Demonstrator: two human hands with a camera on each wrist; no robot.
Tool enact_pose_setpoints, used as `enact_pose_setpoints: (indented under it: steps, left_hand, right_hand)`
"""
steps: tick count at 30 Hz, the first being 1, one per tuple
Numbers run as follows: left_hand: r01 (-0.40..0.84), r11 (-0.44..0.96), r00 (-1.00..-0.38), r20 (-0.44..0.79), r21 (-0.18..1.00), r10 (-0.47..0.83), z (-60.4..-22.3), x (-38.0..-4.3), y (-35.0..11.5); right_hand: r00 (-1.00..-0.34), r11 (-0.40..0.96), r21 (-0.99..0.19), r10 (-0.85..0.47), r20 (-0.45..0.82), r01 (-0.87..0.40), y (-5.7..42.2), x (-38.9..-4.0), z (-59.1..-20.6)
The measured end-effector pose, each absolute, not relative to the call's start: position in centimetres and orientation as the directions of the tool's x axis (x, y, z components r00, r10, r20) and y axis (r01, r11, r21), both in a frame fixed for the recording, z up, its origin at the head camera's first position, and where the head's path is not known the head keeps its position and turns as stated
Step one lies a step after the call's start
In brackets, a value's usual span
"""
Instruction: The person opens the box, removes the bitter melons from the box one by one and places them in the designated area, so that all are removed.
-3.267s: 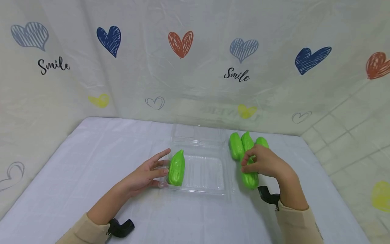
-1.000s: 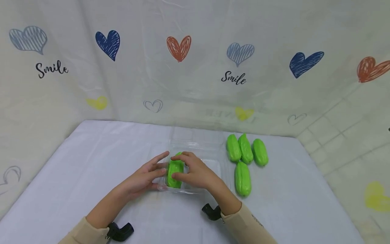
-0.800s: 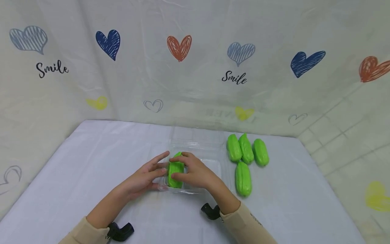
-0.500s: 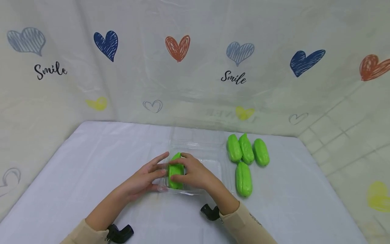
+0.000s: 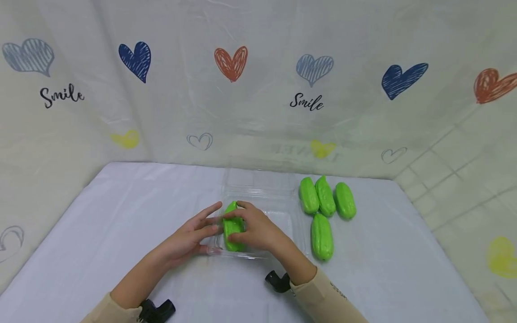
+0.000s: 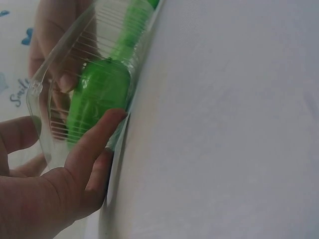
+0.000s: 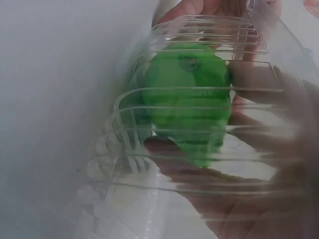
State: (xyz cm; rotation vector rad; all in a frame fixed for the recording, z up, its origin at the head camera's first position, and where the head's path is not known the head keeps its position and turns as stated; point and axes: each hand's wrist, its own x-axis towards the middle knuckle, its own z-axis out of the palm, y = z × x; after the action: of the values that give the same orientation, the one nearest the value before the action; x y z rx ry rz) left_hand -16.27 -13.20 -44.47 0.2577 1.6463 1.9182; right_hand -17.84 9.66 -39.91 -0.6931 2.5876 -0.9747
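A clear plastic clamshell container (image 5: 278, 224) lies with its lid raised at the far side. Inside, along its left wall, is a bright green, lumpy vegetable like a bitter melon (image 5: 234, 229). My right hand (image 5: 258, 226) reaches in from the right and grips it between thumb and fingers. Outside the left wall, my left hand (image 5: 187, 235) rests with spread, mostly straight fingers against the plastic. In the left wrist view, one of its fingers (image 6: 89, 142) touches the container's lower edge. The right wrist view sees the bitter melon (image 7: 184, 99) through the ribbed wall.
Several more bitter melons lie to the container's right: one (image 5: 322, 237) nearer, the others (image 5: 325, 197) (image 5: 308, 195) (image 5: 345, 201) farther back. A white cloth (image 5: 161, 193) covers the table. A printed curtain (image 5: 258, 103) hangs behind it.
My right hand has left the near loose bitter melon, which shifted slightly, and moved left into the container. It now grips the one inside. My left hand has stayed by the left wall.
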Motion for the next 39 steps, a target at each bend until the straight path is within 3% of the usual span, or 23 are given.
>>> enact_pose_setpoints:
  steps: [39]
  left_hand:
    - [-0.316, -0.044, -0.815, -0.247, 0.948, 0.524, -44.4, -16.3, -13.0]
  right_hand:
    - [-0.905, 0.58, -0.767, -0.425, 0.003, -0.275, 18.3, -16.9, -36.0]
